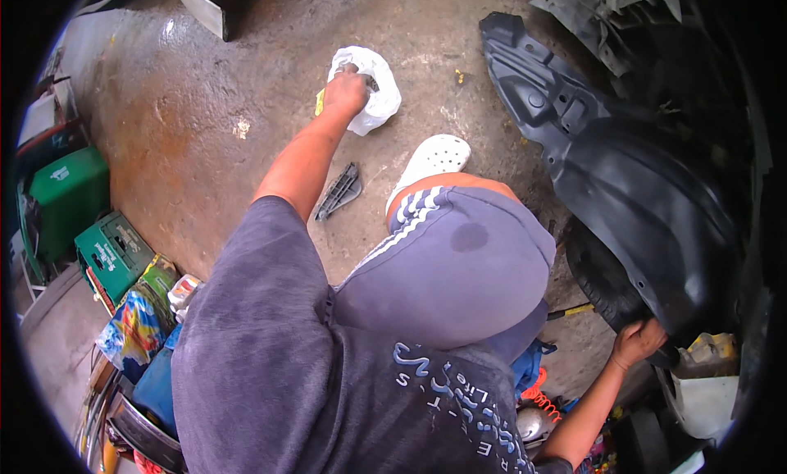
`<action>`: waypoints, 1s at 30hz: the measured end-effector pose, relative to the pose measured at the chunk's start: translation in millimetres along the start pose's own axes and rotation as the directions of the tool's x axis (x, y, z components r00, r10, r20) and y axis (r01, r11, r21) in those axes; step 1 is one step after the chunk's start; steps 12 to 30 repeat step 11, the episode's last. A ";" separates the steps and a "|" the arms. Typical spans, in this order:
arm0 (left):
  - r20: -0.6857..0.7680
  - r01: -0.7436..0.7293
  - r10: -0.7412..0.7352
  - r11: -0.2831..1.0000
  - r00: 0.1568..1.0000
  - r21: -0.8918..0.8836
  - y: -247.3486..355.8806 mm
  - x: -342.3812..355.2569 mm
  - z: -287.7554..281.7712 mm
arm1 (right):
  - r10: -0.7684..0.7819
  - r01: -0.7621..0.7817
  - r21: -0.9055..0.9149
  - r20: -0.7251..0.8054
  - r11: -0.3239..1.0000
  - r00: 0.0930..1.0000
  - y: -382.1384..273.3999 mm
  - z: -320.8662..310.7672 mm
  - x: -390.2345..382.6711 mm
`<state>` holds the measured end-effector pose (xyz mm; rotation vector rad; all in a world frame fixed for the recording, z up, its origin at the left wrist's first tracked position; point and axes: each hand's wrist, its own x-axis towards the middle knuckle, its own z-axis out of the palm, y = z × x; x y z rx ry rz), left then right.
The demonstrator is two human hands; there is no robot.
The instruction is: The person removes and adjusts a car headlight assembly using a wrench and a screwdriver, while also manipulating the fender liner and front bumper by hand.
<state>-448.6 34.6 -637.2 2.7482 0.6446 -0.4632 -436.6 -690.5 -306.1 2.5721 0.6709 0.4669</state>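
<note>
My left hand point(348, 90) reaches over the opening of a white plastic bag point(384, 105) standing on the floor. Its fingers are curled down into the bag, and whatever they hold is hidden. At the lower right, my right hand point(641, 343) is closed on the bottom edge of a large black plastic fender liner point(639, 187). The liner leans upright beside my leg, its narrow end pointing away. A small dark ribbed plastic part point(338, 193) lies on the floor between my left arm and my white clog point(437, 158).
A black tyre point(602, 273) sits under the liner. Green crates point(115, 252), a green bin point(70, 191) and colourful bags point(131, 330) line the left side. An orange coiled hose point(541, 392) lies near my right forearm. Crumpled grey panels point(607, 11) stand at the far right.
</note>
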 end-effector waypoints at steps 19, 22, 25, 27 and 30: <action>0.032 0.032 -0.034 0.998 0.999 0.063 15.6 3.3 -1.8 | 0.073 -0.072 -0.010 0.092 0.997 0.993 4.5 0.0 -7.4; 0.032 0.032 -0.034 0.998 0.999 0.063 15.6 3.3 -1.8 | 0.073 -0.072 -0.010 0.092 0.997 0.993 4.5 0.0 -7.4; 0.032 0.032 -0.034 0.998 0.999 0.063 15.6 3.3 -1.8 | 0.073 -0.072 -0.010 0.092 0.997 0.993 4.5 0.0 -7.4; 0.032 0.032 -0.034 0.998 0.999 0.063 15.6 3.3 -1.8 | 0.073 -0.072 -0.010 0.092 0.997 0.993 4.5 0.0 -7.4; 0.032 0.032 -0.034 0.998 0.999 0.063 15.6 3.3 -1.8 | 0.073 -0.072 -0.010 0.092 0.997 0.993 4.5 0.0 -7.4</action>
